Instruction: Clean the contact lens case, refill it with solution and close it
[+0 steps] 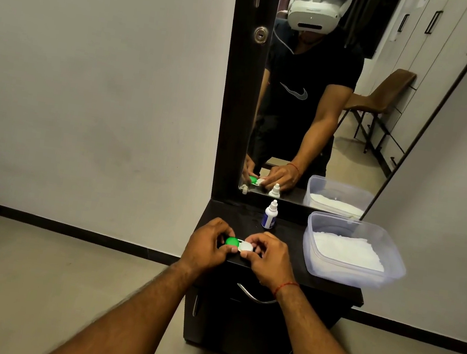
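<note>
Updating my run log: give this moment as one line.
left hand grips lens case, green end | right hand grips white cap | solution bottle upright behind

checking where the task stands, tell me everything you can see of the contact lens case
The contact lens case is small and plastic-looking, with two round caps side by side: a green cap on the left, a white cap on the right, both on. It sits level near the front edge of the black dresser top. The left hand grips the green end; the right hand pinches the white cap. The hands hide its base.
</note>
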